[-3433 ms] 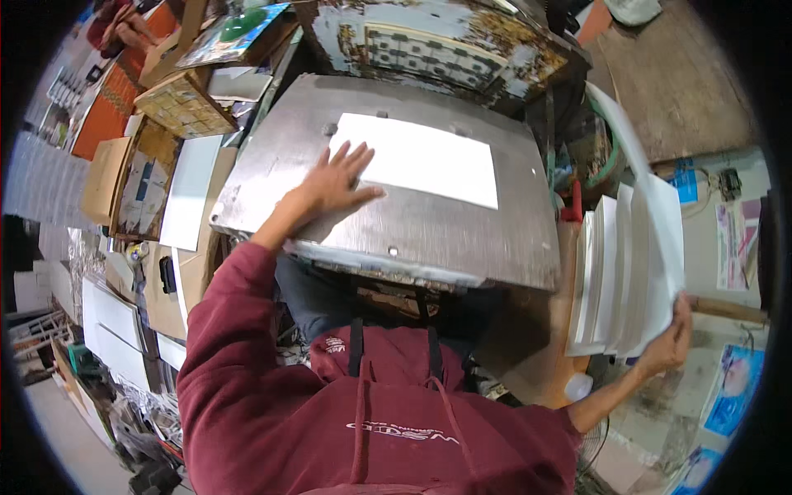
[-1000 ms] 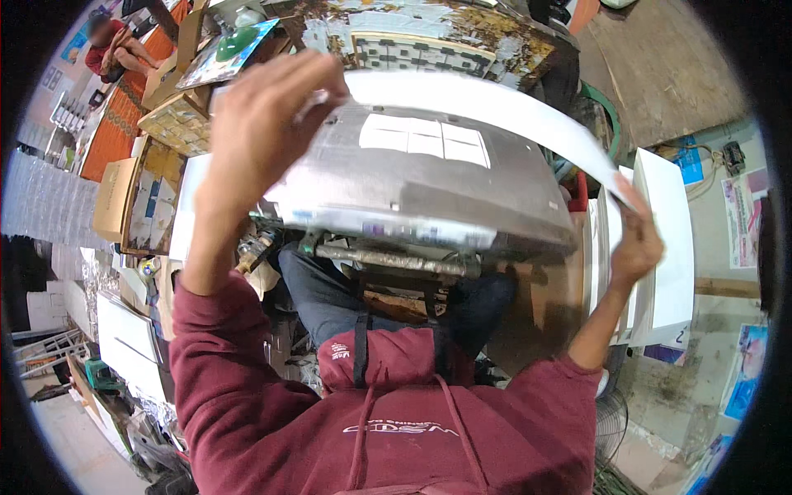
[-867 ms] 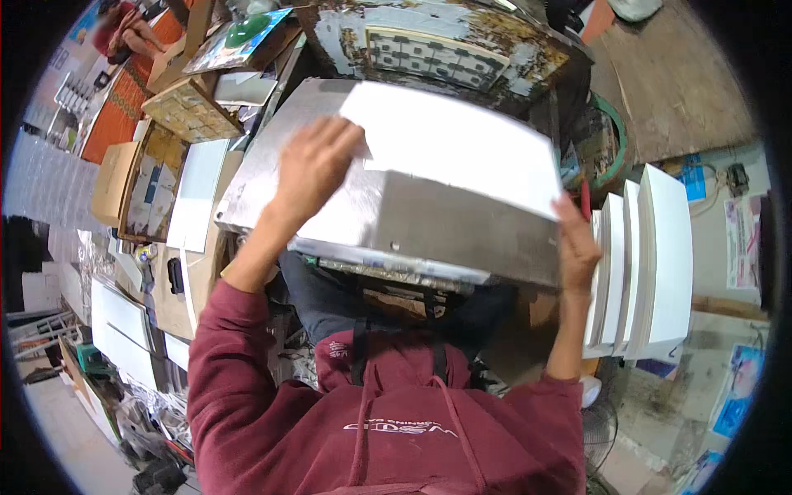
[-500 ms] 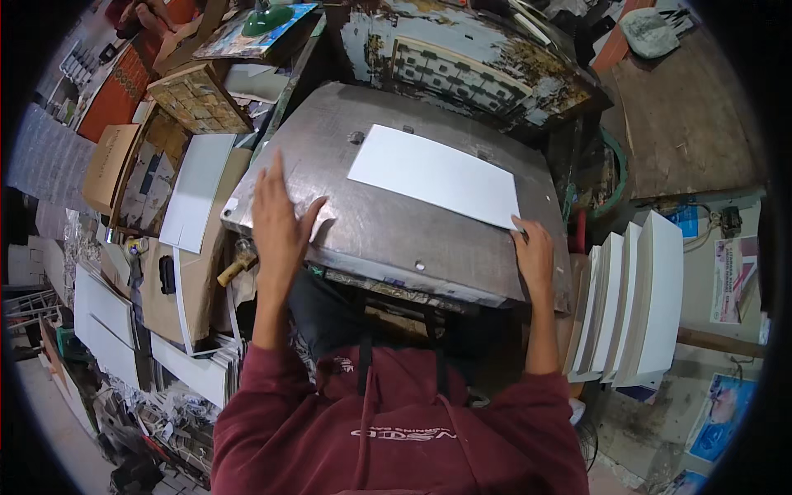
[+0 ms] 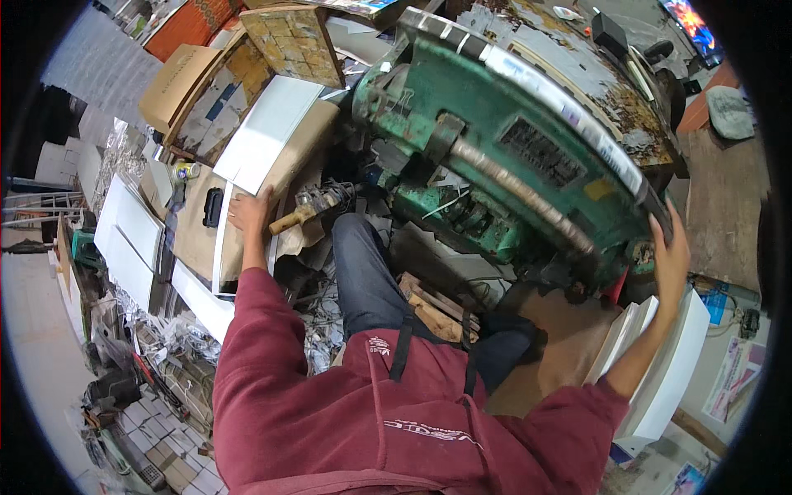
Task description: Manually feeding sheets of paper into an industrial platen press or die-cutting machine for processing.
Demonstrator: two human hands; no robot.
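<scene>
The heavy green platen (image 5: 528, 124) of a die-cutting press is tilted up in front of me, its underside facing me. My right hand (image 5: 672, 252) lies against the platen's right end with its fingers stretched out. At the left, my left hand (image 5: 249, 216) touches the near end of white card sheets (image 5: 272, 124) with its thumb and fingers apart. These sheets rest on a brown paper-wrapped pile (image 5: 305, 148). The white sheet that lay on the platen's metal face is hidden.
Beside my left hand lies a black-handled object (image 5: 213, 206); a wooden-handled tool (image 5: 289, 221) is nearer the press. White board stacks stand at the left (image 5: 132, 239) and right (image 5: 672, 371). Paper scraps cover the floor. An open wooden box (image 5: 214, 115) stands beyond the sheets.
The platen has swung up from lying flat, hiding its face and the sheet. My left hand has moved left to the card sheets; my right hand has moved up with the platen.
</scene>
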